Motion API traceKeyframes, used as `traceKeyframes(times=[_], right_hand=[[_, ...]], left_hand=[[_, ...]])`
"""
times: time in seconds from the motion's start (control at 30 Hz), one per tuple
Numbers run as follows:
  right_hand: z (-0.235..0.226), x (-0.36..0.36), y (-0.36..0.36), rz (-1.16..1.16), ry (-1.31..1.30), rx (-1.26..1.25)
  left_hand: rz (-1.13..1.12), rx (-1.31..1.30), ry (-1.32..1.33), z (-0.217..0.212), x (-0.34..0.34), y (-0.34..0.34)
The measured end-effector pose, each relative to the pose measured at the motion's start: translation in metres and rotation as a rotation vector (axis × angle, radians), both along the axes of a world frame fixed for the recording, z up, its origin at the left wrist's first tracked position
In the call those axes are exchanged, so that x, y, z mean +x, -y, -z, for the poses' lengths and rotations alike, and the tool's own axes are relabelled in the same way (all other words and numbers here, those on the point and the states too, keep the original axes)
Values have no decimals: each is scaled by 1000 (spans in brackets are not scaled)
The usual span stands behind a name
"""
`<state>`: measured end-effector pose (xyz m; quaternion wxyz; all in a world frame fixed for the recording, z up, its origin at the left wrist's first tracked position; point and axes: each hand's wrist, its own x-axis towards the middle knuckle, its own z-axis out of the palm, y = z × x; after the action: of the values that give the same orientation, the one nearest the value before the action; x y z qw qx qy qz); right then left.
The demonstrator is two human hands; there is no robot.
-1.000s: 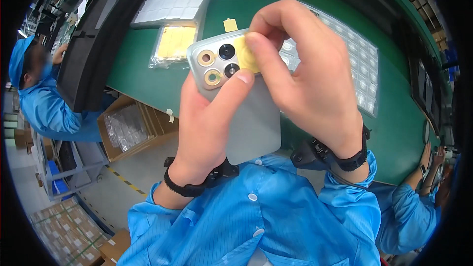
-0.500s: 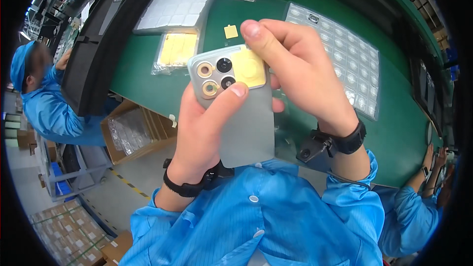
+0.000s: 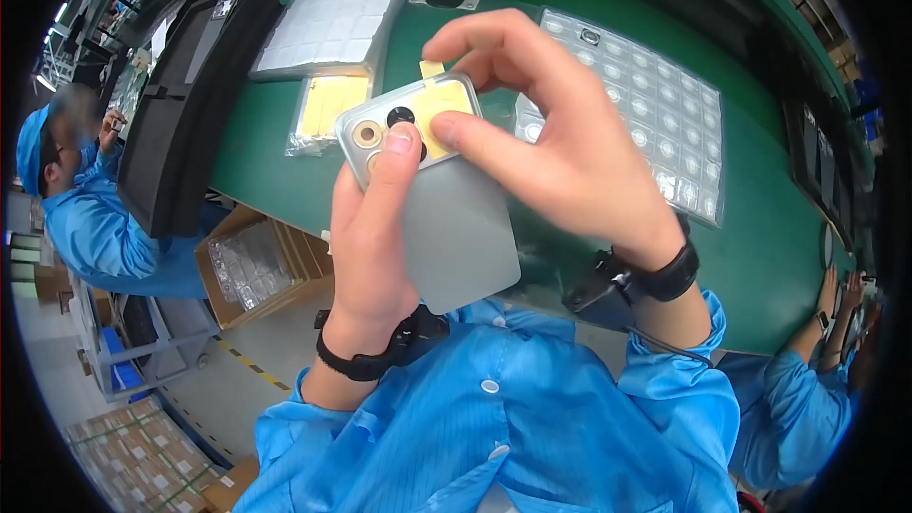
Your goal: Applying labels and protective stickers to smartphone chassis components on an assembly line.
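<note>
A pale grey-green smartphone (image 3: 461,228) is held back side up in my left hand (image 3: 366,237), whose thumb lies across the camera block and hides part of it. One gold-ringed lens (image 3: 367,134) and a black lens (image 3: 400,118) show beside that thumb. Yellow film (image 3: 440,103) covers the right part of the block. My right hand (image 3: 560,123) presses its thumb on the film, with its other fingers curled around the phone's upper right corner. Just beyond the phone's top edge is a small yellow square (image 3: 432,68), partly hidden.
Yellow sheets in a clear bag (image 3: 332,106) lie beside a white tray stack (image 3: 332,14). A clear tray of round parts (image 3: 655,104) lies right. A black case (image 3: 180,133) and an open carton (image 3: 214,275) are left. Co-workers sit at both sides.
The phone has shifted left and tilted. My right thumb has come down from the film's upper corner onto its face, and my left thumb has moved left over the lenses.
</note>
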<state>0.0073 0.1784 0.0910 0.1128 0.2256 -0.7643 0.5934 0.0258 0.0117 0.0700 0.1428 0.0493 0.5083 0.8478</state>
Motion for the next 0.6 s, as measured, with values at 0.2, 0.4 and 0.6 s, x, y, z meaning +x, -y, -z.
traceKeyframes(times=[0.2,0.4,0.6], right_hand=[[7,1,15,28,-103,43],[6,0,20,28,-105,54],[-1,8,9,1,-6,69]], left_hand=[[-38,-58,-54,-8,0,4],[-82,-85,-40,-10,3,9],[-49,-126,-89,2,8,9]])
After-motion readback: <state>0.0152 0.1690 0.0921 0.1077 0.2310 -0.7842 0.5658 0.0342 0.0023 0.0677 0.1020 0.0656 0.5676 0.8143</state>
